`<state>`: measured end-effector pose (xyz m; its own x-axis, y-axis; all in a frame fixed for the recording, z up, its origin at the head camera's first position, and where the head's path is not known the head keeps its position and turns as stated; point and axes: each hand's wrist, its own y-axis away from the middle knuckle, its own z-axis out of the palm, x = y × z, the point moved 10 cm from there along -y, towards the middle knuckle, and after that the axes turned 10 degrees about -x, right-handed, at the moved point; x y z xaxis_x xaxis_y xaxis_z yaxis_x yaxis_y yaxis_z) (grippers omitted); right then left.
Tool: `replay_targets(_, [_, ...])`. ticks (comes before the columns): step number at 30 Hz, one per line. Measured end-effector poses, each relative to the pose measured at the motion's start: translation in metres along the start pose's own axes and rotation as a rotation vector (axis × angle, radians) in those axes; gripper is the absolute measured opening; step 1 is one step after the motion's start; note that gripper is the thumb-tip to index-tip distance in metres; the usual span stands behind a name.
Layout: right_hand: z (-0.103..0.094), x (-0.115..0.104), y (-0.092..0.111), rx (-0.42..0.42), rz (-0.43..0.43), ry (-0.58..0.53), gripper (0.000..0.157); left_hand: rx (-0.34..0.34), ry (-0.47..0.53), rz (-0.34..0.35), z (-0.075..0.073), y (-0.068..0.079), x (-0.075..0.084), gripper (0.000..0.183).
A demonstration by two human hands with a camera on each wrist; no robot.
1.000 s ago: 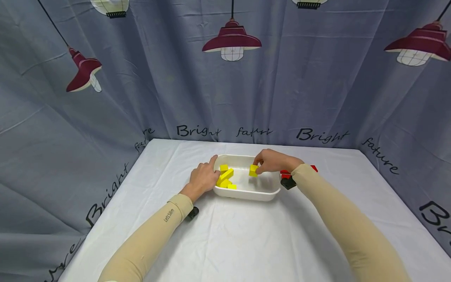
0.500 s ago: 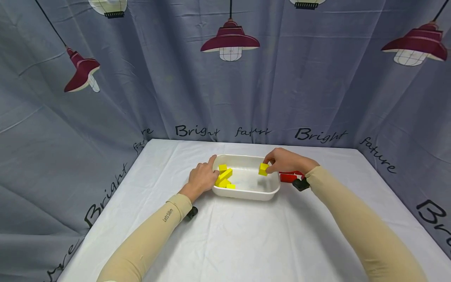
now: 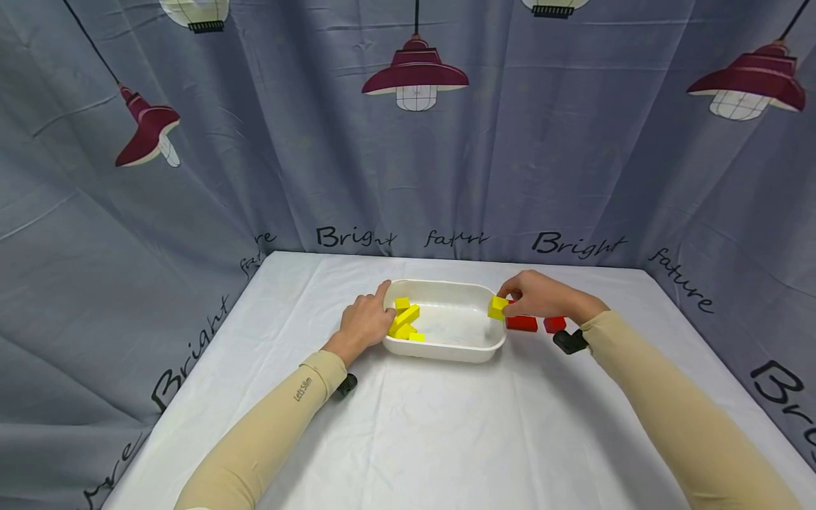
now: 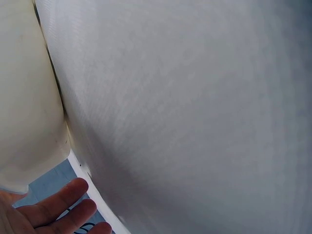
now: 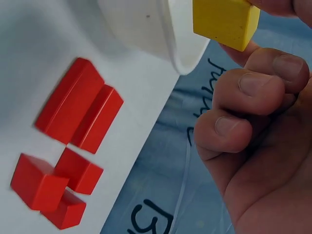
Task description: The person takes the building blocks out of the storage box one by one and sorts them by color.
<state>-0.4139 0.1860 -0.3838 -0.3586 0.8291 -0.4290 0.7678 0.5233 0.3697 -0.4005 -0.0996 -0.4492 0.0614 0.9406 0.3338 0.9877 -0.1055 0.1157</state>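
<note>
My right hand (image 3: 542, 294) pinches a yellow block (image 3: 497, 307) between thumb and fingers, over the right end of a white plastic tub (image 3: 446, 353). In the right wrist view the yellow block (image 5: 224, 22) shows beside the tub's rim, with the other fingers curled below it. At the tub's left end, my left hand (image 3: 366, 319) holds the rim, its index finger along the far corner and its thumb at the inner side. The left wrist view has the remaining fingers (image 4: 68, 202) stretched out beside the tub wall. Several yellow blocks (image 3: 406, 317) lie inside at the left.
Several red blocks (image 5: 73, 102) lie on the white cloth just right of the tub, some long, some short, partly behind my right hand in the head view. The white-covered table (image 3: 440, 439) ends at a grey-blue curtain (image 3: 306, 142) printed with lamps.
My right hand has moved right with the yellow block, from over the tub's middle to its right end. Red blocks now show below its wrist. The left hand stays at the rim.
</note>
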Motion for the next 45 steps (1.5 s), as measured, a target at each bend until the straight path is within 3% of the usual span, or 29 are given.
replay_targets(14, [0.006, 0.024, 0.026, 0.046, 0.017, -0.005, 0.035, -0.006, 0.001, -0.003, 0.002, 0.001, -0.001, 0.065])
replay_targets(20, [0.012, 0.033, 0.031, 0.044, -0.009, -0.059, 0.031, -0.005, 0.002, -0.007, 0.002, 0.002, -0.001, 0.065])
replay_targets(45, [0.058, 0.057, 0.021, -0.011, 0.042, -0.029, 0.031, -0.001, -0.001, 0.001, -0.001, 0.002, 0.002, 0.065])
